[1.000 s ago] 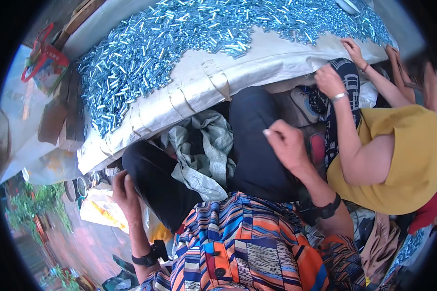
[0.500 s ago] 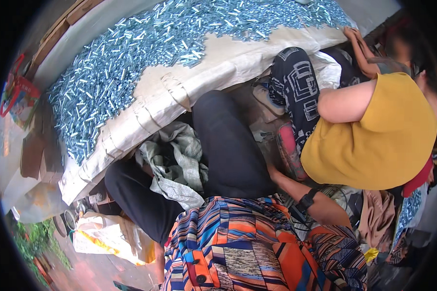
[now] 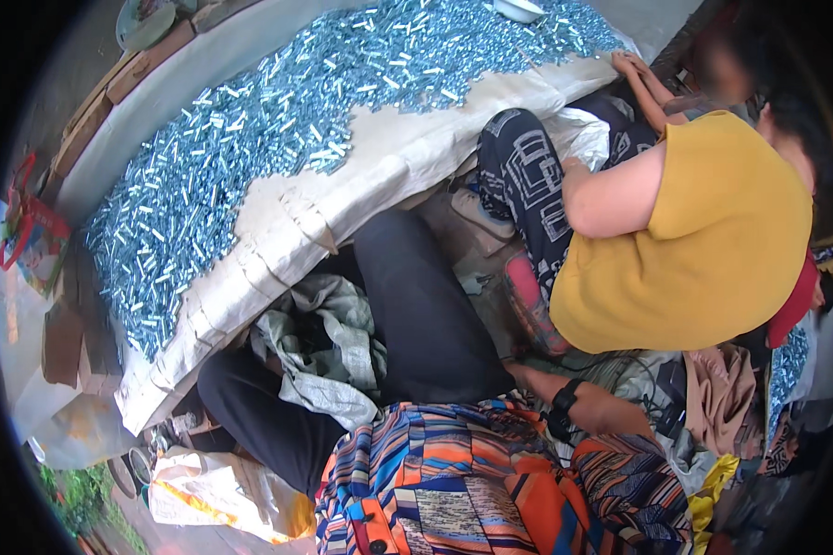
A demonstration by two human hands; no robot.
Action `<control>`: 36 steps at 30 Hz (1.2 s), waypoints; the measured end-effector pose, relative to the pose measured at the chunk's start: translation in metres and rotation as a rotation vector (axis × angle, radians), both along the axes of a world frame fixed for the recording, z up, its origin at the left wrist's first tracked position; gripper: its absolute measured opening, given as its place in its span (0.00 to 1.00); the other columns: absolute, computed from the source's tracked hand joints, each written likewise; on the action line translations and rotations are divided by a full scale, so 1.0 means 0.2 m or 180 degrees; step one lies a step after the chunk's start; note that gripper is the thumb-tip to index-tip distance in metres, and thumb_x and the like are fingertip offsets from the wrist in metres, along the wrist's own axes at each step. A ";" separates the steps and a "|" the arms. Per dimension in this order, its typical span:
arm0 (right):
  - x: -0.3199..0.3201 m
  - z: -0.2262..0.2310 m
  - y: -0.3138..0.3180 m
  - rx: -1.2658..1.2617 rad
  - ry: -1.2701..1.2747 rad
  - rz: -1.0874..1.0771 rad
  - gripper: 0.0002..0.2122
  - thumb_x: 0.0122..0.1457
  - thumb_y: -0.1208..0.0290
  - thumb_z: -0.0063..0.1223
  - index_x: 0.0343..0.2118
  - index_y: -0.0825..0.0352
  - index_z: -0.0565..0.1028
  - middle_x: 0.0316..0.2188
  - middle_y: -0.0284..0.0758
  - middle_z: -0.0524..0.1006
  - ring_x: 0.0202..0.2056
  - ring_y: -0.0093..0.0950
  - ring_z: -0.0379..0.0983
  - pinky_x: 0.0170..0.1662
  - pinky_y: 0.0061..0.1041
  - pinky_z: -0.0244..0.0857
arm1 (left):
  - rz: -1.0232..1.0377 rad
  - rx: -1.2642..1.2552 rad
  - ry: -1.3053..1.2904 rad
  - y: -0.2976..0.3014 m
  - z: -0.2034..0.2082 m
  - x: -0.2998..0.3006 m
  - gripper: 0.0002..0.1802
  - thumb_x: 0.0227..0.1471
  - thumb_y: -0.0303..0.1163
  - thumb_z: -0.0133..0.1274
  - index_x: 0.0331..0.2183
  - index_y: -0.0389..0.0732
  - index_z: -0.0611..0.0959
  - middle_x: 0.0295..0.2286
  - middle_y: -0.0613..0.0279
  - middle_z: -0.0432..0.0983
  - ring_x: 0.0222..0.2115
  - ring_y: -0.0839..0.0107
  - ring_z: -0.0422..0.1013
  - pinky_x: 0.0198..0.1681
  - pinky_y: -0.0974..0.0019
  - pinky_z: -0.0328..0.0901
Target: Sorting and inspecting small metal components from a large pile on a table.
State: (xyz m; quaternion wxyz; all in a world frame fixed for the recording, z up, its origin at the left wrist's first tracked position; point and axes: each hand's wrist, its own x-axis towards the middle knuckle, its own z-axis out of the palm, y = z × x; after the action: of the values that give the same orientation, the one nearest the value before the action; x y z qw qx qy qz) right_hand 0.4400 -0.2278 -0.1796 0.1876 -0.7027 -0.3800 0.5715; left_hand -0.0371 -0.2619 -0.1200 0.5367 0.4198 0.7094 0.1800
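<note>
My right hand (image 3: 530,381) rests beside my dark-trousered right thigh, with a black band (image 3: 566,396) on its wrist. The thigh hides its fingers, so what they touch does not show. My left hand is out of view. Between my knees lies a crumpled grey-white woven sack (image 3: 333,347), its mouth gaping. In front of my legs stretches a long surface with a pale cloth cover (image 3: 292,190), heaped with many small shiny blue stick-like pieces (image 3: 194,176).
Close on my right sits a person in a yellow top (image 3: 685,240), hands at the cloth's far edge. A white bowl (image 3: 519,10) stands among the pieces. A white bag (image 3: 222,495) lies at lower left, a red-handled bag (image 3: 37,236) at far left, a brown cloth (image 3: 715,393) at right.
The whole view has shifted, bringing the white bowl further in and a green bowl into sight at top left. The bit of my left forearm at the lower edge has gone from view.
</note>
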 end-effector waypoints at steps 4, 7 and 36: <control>0.15 0.07 0.08 0.0252 -0.0098 -0.0288 0.24 0.62 0.57 0.45 0.54 0.72 0.68 0.51 0.43 0.72 0.51 0.28 0.67 0.54 0.29 0.60 | -0.0228 0.0155 -0.0252 0.23 -0.05 0.15 0.26 0.50 0.36 0.57 0.49 0.31 0.76 0.44 0.51 0.77 0.43 0.67 0.70 0.46 0.63 0.66; 0.21 0.10 0.11 0.0391 -0.0112 -0.0491 0.25 0.62 0.57 0.45 0.54 0.72 0.68 0.52 0.43 0.72 0.51 0.28 0.67 0.54 0.29 0.60 | -0.0393 0.0217 -0.0381 0.38 -0.07 0.23 0.26 0.50 0.36 0.57 0.49 0.31 0.76 0.44 0.51 0.77 0.43 0.67 0.70 0.46 0.63 0.66; -0.06 -0.08 -0.46 0.0356 0.0469 -0.1844 0.27 0.62 0.53 0.43 0.56 0.72 0.65 0.54 0.42 0.69 0.52 0.29 0.66 0.55 0.28 0.59 | -0.1253 -0.0561 -0.0871 0.51 -0.37 0.15 0.27 0.49 0.36 0.58 0.49 0.30 0.76 0.45 0.51 0.76 0.44 0.68 0.70 0.47 0.63 0.65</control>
State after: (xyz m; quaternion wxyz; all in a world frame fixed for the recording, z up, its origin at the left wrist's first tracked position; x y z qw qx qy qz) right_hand 0.4286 -0.3200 -0.1955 0.4082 -0.7270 -0.1800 0.5219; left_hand -0.0077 -0.1607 -0.1937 0.6870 0.4731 0.5478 0.0647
